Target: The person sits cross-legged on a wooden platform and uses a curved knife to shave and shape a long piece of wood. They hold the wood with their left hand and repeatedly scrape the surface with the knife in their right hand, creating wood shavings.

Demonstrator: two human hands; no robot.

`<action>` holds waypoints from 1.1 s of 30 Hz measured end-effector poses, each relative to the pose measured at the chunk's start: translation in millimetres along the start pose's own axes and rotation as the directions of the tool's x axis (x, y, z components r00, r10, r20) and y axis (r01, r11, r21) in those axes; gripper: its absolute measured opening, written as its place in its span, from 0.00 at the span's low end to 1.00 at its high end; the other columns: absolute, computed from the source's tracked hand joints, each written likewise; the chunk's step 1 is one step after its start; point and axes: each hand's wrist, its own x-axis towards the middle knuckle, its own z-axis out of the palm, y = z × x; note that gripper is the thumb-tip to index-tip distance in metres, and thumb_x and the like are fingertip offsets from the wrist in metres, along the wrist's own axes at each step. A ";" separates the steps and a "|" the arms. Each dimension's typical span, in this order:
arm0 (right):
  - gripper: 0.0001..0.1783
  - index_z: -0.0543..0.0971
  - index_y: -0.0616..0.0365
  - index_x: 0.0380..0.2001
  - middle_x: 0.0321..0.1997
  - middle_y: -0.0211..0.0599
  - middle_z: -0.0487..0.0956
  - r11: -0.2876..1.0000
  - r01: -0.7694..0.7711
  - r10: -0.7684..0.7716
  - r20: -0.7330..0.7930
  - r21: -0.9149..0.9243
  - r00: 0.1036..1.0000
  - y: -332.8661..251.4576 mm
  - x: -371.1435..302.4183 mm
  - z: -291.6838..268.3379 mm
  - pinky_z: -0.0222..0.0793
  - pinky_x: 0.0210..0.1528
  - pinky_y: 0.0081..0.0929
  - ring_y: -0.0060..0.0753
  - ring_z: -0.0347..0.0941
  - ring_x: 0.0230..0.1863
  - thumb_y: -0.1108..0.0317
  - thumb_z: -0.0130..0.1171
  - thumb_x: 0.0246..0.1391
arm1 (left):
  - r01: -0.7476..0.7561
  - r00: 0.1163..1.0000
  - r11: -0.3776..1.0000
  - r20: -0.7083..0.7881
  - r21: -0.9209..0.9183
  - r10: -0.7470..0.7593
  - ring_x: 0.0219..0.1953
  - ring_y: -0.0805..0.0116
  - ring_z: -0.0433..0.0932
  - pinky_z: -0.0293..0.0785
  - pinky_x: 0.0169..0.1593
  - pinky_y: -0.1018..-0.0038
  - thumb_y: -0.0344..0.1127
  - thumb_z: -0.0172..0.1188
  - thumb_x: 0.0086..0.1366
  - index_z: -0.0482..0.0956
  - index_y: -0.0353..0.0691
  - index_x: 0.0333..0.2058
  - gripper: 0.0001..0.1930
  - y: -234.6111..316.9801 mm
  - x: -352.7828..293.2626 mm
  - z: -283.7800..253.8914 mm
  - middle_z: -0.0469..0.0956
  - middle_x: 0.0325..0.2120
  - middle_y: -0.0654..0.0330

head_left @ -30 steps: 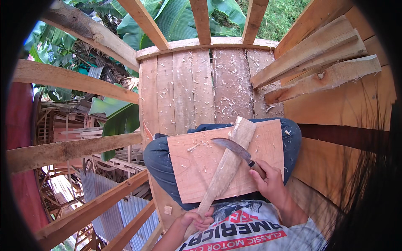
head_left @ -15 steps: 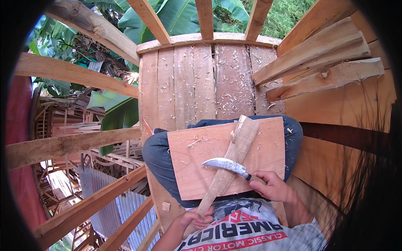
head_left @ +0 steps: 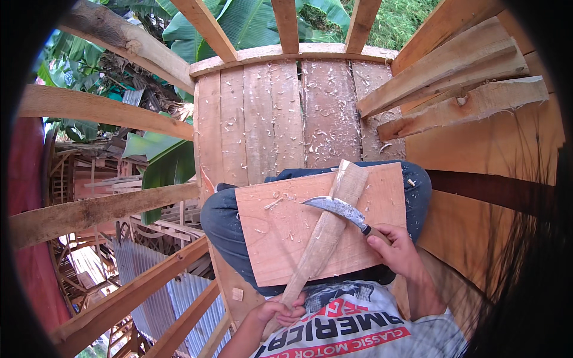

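Right hand (head_left: 399, 249) grasps the handle of one curved knife (head_left: 341, 210), its blade laid across one tapered wooden stick (head_left: 325, 232). Left hand (head_left: 280, 310) is clenched round the stick's near end, just below the blade's line. The stick rests on one flat board (head_left: 268, 238) across the lap. Risk: should the blade skid along the grain toward the body, it could reach the left fingers or thigh.

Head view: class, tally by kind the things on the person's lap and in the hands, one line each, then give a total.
Flat wooden board on the lap: 1
Long wooden piece, held by left hand: 1
Curved knife, held by right hand: 1
Total: 3
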 end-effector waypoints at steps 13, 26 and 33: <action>0.13 0.76 0.66 0.38 0.26 0.48 0.77 0.831 0.275 -0.463 -0.327 -0.483 0.824 10.8 1.3 27.3 0.68 0.30 0.24 0.34 0.76 0.26 0.71 0.61 0.49 | 0.024 0.998 1.000 0.061 0.004 -0.024 0.14 0.81 0.54 0.49 0.16 0.83 0.24 0.50 0.48 0.57 0.44 0.32 0.14 3.3 5.6 -8.4 0.57 0.18 0.67; 0.14 0.77 0.67 0.40 0.30 0.34 0.79 0.986 0.040 -0.065 -0.152 -0.164 0.986 -9.9 0.0 6.6 0.67 0.37 0.19 0.17 0.70 0.35 0.68 0.59 0.53 | 0.014 0.999 1.000 0.046 -0.013 -0.014 0.13 0.81 0.53 0.48 0.15 0.84 0.26 0.52 0.48 0.56 0.44 0.31 0.15 -2.8 4.1 -9.6 0.57 0.19 0.66; 0.15 0.77 0.67 0.41 0.30 0.36 0.79 0.991 0.072 -0.087 -0.135 -0.112 0.987 -6.2 5.9 -3.1 0.68 0.37 0.18 0.17 0.71 0.35 0.67 0.60 0.53 | 0.035 0.998 0.999 0.061 -0.019 -0.034 0.13 0.81 0.53 0.47 0.16 0.84 0.24 0.51 0.48 0.56 0.44 0.32 0.15 -1.1 5.9 -9.5 0.57 0.18 0.66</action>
